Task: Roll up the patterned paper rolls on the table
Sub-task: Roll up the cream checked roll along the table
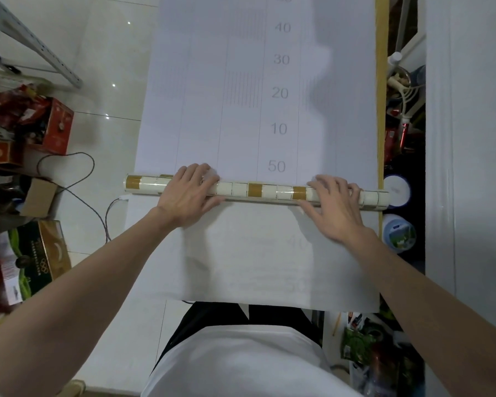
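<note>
A paper roll patterned with white and gold squares lies crosswise on the table. Beyond it stretches its unrolled sheet, white back side up, printed with grey lines and the numbers 50, 10, 20, 30, 40. My left hand lies flat over the roll left of its middle, fingers spread across the top. My right hand rests over the roll near its right end in the same way. Both hands press on the roll. In front of the roll lies a plain white sheet reaching the table's near edge.
A yellow strip runs along the table's right edge. Round containers and clutter fill the narrow gap to the right. On the floor at left are cardboard boxes, a red box, a cable and a metal bracket.
</note>
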A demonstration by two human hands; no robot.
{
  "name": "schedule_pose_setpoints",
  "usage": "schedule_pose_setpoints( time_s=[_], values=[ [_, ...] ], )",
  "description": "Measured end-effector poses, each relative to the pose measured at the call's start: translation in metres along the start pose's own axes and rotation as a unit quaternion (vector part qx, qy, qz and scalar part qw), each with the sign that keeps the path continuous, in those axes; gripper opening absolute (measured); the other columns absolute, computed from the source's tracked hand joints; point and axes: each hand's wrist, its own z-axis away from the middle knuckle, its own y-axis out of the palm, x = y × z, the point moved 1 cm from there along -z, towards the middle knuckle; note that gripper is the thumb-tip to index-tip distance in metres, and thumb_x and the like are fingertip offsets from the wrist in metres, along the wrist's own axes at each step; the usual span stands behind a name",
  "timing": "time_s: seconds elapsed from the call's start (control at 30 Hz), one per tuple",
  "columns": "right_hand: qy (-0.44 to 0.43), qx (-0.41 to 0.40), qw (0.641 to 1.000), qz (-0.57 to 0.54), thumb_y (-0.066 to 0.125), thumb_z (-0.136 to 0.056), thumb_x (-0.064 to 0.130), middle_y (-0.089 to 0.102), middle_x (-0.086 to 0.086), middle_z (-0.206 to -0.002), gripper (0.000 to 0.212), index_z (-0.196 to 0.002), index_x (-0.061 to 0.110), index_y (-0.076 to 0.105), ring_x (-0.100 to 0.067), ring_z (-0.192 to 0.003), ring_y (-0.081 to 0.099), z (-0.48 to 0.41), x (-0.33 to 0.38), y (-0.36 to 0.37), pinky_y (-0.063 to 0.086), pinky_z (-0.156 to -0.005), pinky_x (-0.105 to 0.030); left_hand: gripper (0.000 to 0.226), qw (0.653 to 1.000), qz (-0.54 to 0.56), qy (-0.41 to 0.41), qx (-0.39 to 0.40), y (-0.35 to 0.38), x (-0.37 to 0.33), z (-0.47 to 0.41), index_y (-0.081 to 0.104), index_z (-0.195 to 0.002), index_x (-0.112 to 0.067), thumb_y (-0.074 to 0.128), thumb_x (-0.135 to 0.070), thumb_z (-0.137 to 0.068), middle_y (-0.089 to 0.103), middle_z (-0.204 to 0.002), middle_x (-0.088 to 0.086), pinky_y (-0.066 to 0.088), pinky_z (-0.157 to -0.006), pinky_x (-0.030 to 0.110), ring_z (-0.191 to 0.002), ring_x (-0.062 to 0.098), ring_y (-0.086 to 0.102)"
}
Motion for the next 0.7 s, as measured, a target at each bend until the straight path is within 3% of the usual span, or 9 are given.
schedule_pose_setpoints(
  time_s=[0.1,0.27,0.33,0.43,0.57,0.7],
  values=[
    [-0.017,0.013,1.000,0.015,0.042,-0.088,0.072,0.043,0.001,-0.123,0.059,-0.128,0.031,0.052,-0.023,-0.115,0.040,0.0017,-0.0007,0.0006,0.022,-0.099,-0.042,0.054,1.000,-0.011,-0.010,0.005,0.0029,-0.0019,0.0024,0.055,-0.123,-0.015,0.059,-0.057,-0.090,0.052,-0.111,0.012,0.040,-0.089,0.042,-0.095,0.031,0.048],
    [0.014,-0.010,1.000,-0.016,0.033,-0.097,0.059,0.058,0.006,-0.114,0.040,-0.121,0.032,0.049,-0.020,-0.112,0.044,0.0016,0.0040,-0.0004,0.023,-0.097,-0.042,0.048,1.000,-0.015,0.000,-0.001,0.0001,-0.0016,-0.0001,0.053,-0.118,-0.013,0.027,-0.050,-0.102,0.060,-0.095,0.007,0.040,-0.079,0.040,-0.080,0.030,0.052],
    [0.013,-0.012,1.000,-0.014,0.030,-0.098,0.056,0.056,0.006,-0.121,0.037,-0.118,0.032,0.051,-0.020,-0.116,0.042,0.0032,0.0049,0.0015,0.023,-0.098,-0.042,0.047,0.999,-0.031,0.014,0.002,0.0028,-0.0006,0.0002,0.052,-0.117,-0.015,0.022,-0.048,-0.102,0.061,-0.105,0.007,0.038,-0.080,0.040,-0.086,0.030,0.053],
    [0.011,-0.011,1.000,-0.006,0.041,-0.092,0.065,0.044,0.000,-0.129,0.048,-0.125,0.031,0.051,-0.023,-0.119,0.040,0.0045,0.0036,0.0021,0.019,-0.101,-0.043,0.052,0.999,-0.041,0.002,-0.007,0.0048,-0.0003,0.0023,0.051,-0.124,-0.018,0.043,-0.060,-0.095,0.051,-0.123,0.012,0.037,-0.087,0.044,-0.101,0.032,0.048],
    [-0.011,-0.008,1.000,0.025,0.042,-0.092,0.064,0.050,0.004,-0.116,0.049,-0.126,0.030,0.052,-0.023,-0.107,0.044,0.0023,0.0024,-0.0028,0.025,-0.096,-0.044,0.056,0.999,-0.039,-0.004,-0.011,0.0068,-0.0031,0.0024,0.051,-0.130,-0.014,0.040,-0.057,-0.096,0.056,-0.107,0.010,0.039,-0.084,0.043,-0.091,0.032,0.051],
    [0.003,-0.007,1.000,-0.009,0.030,-0.099,0.054,0.058,0.009,-0.119,0.036,-0.122,0.034,0.049,-0.021,-0.115,0.043,0.0029,0.0065,-0.0008,0.023,-0.097,-0.043,0.050,1.000,-0.023,-0.002,-0.007,0.0062,-0.0026,0.0019,0.053,-0.123,-0.015,0.023,-0.049,-0.102,0.062,-0.105,0.007,0.039,-0.083,0.039,-0.085,0.030,0.056]
  ],
)
